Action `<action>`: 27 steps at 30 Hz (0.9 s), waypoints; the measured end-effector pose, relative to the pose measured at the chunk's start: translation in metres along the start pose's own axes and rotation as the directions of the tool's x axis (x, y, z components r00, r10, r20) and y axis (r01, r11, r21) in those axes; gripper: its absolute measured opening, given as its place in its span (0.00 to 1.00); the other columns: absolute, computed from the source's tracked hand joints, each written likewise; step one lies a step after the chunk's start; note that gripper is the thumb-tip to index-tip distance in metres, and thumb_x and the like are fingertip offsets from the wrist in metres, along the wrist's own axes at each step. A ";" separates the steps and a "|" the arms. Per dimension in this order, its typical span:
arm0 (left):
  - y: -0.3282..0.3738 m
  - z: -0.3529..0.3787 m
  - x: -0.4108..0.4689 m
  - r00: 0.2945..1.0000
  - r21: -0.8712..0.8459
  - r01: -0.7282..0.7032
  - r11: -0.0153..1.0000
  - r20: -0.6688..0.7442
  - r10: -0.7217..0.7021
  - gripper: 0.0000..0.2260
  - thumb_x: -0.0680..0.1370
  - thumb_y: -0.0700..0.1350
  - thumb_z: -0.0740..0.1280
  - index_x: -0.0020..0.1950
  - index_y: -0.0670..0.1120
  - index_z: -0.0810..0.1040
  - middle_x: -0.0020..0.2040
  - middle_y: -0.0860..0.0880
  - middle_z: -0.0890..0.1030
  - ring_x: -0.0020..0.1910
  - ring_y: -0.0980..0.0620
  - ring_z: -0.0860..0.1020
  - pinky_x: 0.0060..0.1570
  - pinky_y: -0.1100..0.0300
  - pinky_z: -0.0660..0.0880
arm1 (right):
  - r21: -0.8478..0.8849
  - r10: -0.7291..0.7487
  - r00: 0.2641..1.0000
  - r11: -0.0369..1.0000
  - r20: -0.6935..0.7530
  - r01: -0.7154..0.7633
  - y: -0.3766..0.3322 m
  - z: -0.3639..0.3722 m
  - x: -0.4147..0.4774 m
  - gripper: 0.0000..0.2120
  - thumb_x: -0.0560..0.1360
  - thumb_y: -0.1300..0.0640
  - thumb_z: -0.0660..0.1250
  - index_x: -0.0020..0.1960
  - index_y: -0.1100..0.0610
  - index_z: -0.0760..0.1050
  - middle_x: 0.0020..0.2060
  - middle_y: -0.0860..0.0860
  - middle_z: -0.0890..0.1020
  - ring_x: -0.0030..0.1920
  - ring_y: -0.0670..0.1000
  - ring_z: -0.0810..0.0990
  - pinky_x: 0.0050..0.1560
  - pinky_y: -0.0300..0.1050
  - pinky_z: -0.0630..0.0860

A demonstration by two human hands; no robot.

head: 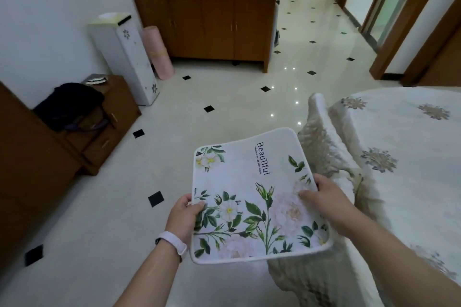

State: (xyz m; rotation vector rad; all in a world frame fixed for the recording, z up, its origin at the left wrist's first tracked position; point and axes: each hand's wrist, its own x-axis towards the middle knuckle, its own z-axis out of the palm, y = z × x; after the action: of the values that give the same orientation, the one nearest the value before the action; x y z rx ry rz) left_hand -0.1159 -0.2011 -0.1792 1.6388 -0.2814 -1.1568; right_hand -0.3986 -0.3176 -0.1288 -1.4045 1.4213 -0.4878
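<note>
Both hands grip a floral mat (254,197) at lower centre of the frame, held flat above the floor (224,97). The left hand (183,217) pinches its left edge, the right hand (324,200) its right edge. A bed (404,147) lies at right.

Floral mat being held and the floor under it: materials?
Floral mat: looks like soft printed fabric, matte, with a bound white edge; it curves rather than lying flat. Floor: likely glazed tile, glossy; lamp glints and black inset squares.
</note>
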 end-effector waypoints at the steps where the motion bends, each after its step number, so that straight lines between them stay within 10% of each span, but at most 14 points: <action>1: 0.001 -0.003 0.006 1.000 -0.012 0.008 1.000 -0.014 -0.009 0.06 0.77 0.36 0.66 0.53 0.41 0.77 0.46 0.37 0.84 0.44 0.35 0.83 0.48 0.37 0.79 | -0.021 0.000 1.000 1.000 0.002 0.000 -0.004 0.005 0.010 0.09 0.75 0.59 0.68 0.51 0.47 0.77 0.44 0.47 0.86 0.42 0.51 0.85 0.47 0.53 0.82; 16: 0.103 0.035 0.193 0.983 -0.005 0.083 0.997 -0.164 -0.083 0.06 0.77 0.35 0.65 0.53 0.39 0.75 0.45 0.33 0.83 0.45 0.32 0.82 0.48 0.34 0.78 | -0.009 0.035 0.988 0.999 0.148 -0.034 -0.076 0.040 0.252 0.09 0.76 0.60 0.65 0.53 0.48 0.76 0.45 0.48 0.85 0.43 0.49 0.85 0.42 0.47 0.82; 27: 0.220 0.128 0.315 1.000 0.069 0.001 0.998 -0.016 0.001 0.07 0.77 0.36 0.66 0.54 0.39 0.74 0.46 0.33 0.83 0.45 0.31 0.82 0.48 0.36 0.78 | 0.066 0.026 0.999 0.997 0.048 -0.029 -0.134 -0.021 0.376 0.09 0.75 0.58 0.65 0.53 0.49 0.76 0.43 0.51 0.86 0.40 0.51 0.86 0.45 0.55 0.84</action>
State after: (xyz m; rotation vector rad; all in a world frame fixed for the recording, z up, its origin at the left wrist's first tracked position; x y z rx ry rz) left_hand 0.0189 -0.5824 -0.1609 1.7079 -0.3139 -1.1442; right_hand -0.2700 -0.6961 -0.1481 -1.3332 1.3729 -0.4778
